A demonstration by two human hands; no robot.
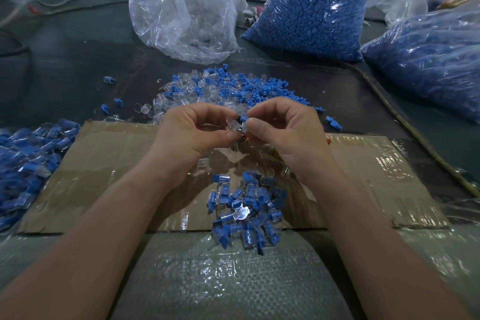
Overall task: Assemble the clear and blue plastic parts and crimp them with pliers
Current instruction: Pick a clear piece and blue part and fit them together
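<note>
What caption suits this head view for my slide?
Left hand pinches a clear plastic part, right hand a small blue plastic part, above taped brown cardboard.

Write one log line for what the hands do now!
left hand: pinches clear part | right hand: pinches blue part | step: fitting parts | assembled pile: cardboard near edge

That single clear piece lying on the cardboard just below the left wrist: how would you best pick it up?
Probably pinch the clear piece across its two opposite sides with thumb and forefinger, coming straight down from above. It lies alone on the cardboard with bare board around it, so fingertips should fit on either side without nudging other parts.
</note>
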